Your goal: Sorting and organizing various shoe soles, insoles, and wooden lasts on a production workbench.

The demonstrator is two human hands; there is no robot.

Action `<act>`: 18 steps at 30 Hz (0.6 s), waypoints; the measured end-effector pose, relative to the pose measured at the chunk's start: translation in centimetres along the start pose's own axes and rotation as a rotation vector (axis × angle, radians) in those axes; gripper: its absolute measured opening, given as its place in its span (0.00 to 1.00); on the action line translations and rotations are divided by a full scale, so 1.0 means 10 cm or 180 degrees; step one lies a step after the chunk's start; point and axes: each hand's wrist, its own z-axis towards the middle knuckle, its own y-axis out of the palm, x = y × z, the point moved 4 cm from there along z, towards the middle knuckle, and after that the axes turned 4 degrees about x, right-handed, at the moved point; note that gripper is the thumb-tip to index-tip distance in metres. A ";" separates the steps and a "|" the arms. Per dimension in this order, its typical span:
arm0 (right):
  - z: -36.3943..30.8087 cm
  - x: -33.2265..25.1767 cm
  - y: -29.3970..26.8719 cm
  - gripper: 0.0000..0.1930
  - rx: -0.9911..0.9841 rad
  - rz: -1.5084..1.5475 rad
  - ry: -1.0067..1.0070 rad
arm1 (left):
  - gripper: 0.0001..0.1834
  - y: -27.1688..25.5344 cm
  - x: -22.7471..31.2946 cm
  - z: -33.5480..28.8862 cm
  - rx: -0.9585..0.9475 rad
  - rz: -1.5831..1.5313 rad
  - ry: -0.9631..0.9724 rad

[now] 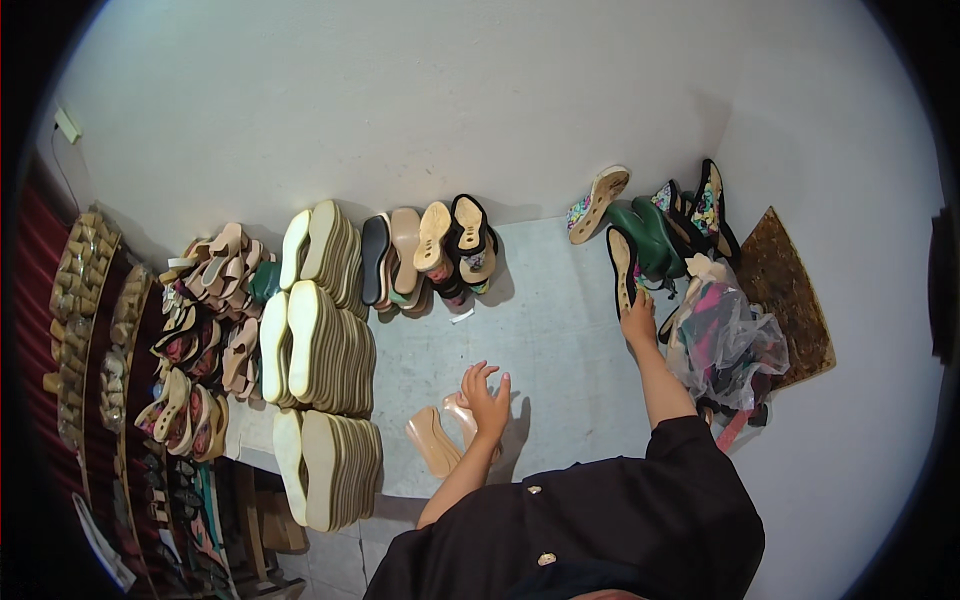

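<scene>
At the right side of the table, my right hand (pixel 638 318) is closed on the near end of a black-edged wedge sole (pixel 622 268) with a tan top. That sole leans beside green shoe forms (pixel 650 238). My left hand (pixel 486 400) hovers over the table's near middle, its fingers loosely curled and apart, holding nothing. Beneath and beside it lie tan wedge heels (pixel 432 440), one partly hidden by the hand. A tan-topped wedge with a flowered heel (pixel 600 204) rests against the wall, left of the green forms.
Stacked cream soles (pixel 335 355) line the left of the pale table (pixel 540 330). Finished wedges (pixel 470 240) stand at the back. On the right are a clear plastic bag (pixel 735 345) of coloured pieces and a brown board (pixel 785 290). Shelves of shoes (pixel 115 330) fill the far left.
</scene>
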 end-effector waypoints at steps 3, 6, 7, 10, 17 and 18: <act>-0.24 -0.11 0.02 0.29 0.0054 0.0846 0.0007 | 0.15 0.02 0.08 -0.02 -0.0064 0.0047 0.0012; -0.64 -0.18 0.16 0.21 -0.0287 0.1936 0.0147 | 0.16 0.09 0.21 0.00 -0.0290 -0.0217 0.0233; -0.83 -0.16 0.25 0.20 -0.0775 0.2431 0.0533 | 0.16 0.11 0.23 0.00 -0.0313 -0.0206 0.0181; -1.46 -0.42 0.22 0.14 -0.1521 0.3116 0.0883 | 0.20 0.25 0.26 -0.05 -0.0813 -0.0392 0.0190; -2.20 -0.51 0.28 0.18 -0.1837 0.2838 0.0472 | 0.25 0.37 0.31 -0.31 -0.1318 -0.0945 0.0449; -2.23 -0.51 0.30 0.22 -0.1767 0.2684 0.0253 | 0.25 0.37 0.31 -0.34 -0.1422 -0.0967 0.0466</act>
